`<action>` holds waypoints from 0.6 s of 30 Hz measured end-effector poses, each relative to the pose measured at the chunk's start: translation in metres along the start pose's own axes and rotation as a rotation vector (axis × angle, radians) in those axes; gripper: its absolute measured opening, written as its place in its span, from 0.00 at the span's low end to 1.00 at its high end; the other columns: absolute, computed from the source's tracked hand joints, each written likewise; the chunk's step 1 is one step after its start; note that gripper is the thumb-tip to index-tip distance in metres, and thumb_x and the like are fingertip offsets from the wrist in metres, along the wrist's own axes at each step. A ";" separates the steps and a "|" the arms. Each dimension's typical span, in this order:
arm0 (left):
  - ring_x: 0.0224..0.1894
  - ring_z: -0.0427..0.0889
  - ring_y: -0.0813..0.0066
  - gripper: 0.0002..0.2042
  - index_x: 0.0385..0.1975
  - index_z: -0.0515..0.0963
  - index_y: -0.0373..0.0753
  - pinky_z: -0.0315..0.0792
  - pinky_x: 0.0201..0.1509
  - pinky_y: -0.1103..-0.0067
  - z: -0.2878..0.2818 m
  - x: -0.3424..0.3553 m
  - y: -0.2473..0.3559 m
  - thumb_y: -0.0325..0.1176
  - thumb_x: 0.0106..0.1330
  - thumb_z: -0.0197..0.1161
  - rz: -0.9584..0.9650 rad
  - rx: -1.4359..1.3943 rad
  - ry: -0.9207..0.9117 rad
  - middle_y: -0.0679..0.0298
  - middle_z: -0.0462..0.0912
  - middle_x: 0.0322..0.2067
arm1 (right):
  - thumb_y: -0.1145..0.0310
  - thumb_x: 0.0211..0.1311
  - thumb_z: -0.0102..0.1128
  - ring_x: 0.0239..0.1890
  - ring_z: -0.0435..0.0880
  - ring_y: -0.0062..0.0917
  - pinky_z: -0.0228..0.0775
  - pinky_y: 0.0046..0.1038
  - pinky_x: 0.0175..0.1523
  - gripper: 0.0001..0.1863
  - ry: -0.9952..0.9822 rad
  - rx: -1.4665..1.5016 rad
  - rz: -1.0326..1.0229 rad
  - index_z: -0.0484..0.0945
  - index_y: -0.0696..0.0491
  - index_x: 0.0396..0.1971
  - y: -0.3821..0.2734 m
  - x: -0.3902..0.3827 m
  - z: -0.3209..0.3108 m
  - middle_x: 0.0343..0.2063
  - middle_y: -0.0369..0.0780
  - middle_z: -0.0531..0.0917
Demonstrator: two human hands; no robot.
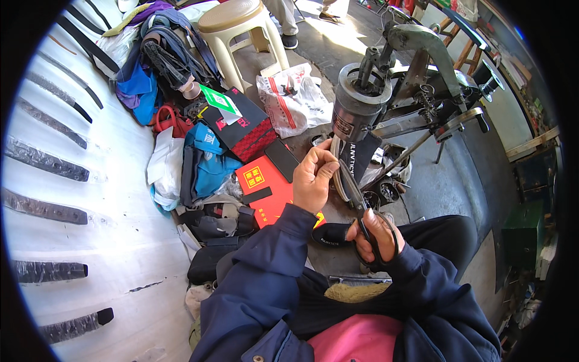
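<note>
Scissors [360, 205] clamped in right hand [379, 235], long axis up-left. Left hand [313, 181] pinches pale strip [338, 186] beside blades [348, 177].

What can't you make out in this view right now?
In the head view:
What the left hand pinches, if anything: too small, covered by fingers.
Handle loops of the black-handled metal scissors: partly hidden by the right hand.
Contents of the white plastic bag with red print: hidden by its sides.
Person in light trousers: cut off by the top edge.
</note>
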State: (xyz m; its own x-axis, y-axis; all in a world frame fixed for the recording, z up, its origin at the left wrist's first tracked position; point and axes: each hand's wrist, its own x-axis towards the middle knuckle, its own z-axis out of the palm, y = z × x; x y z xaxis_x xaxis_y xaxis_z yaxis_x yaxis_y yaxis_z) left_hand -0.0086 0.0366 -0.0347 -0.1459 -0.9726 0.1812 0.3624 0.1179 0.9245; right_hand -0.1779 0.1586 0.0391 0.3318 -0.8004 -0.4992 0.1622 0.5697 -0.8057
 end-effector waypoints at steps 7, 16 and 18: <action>0.40 0.74 0.88 0.02 0.37 0.75 0.34 0.71 0.46 0.85 -0.003 -0.001 0.002 0.21 0.71 0.61 -0.033 -0.066 -0.015 0.58 0.77 0.61 | 0.40 0.78 0.37 0.11 0.66 0.18 0.59 0.21 0.20 0.35 0.043 0.113 -0.091 0.76 0.60 0.33 0.009 0.004 -0.001 0.12 0.33 0.68; 0.47 0.77 0.83 0.11 0.37 0.75 0.36 0.73 0.51 0.83 -0.010 0.001 0.020 0.37 0.80 0.52 -0.164 -0.356 -0.068 0.59 0.75 0.62 | 0.40 0.78 0.36 0.14 0.65 0.18 0.58 0.21 0.22 0.35 -0.020 0.212 -0.072 0.76 0.59 0.35 0.014 0.010 -0.015 0.14 0.33 0.67; 0.50 0.77 0.81 0.07 0.42 0.73 0.37 0.72 0.53 0.82 -0.007 0.003 0.021 0.33 0.78 0.54 -0.182 -0.346 -0.068 0.59 0.74 0.62 | 0.40 0.78 0.36 0.14 0.65 0.18 0.58 0.21 0.22 0.35 -0.019 0.204 -0.074 0.76 0.60 0.35 0.015 0.011 -0.016 0.14 0.33 0.67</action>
State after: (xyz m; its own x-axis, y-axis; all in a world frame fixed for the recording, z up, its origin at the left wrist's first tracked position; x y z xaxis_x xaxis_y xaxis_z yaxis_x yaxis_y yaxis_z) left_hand 0.0052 0.0345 -0.0171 -0.2926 -0.9545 0.0573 0.6123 -0.1410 0.7780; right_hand -0.1871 0.1552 0.0165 0.3289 -0.8388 -0.4339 0.3708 0.5372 -0.7575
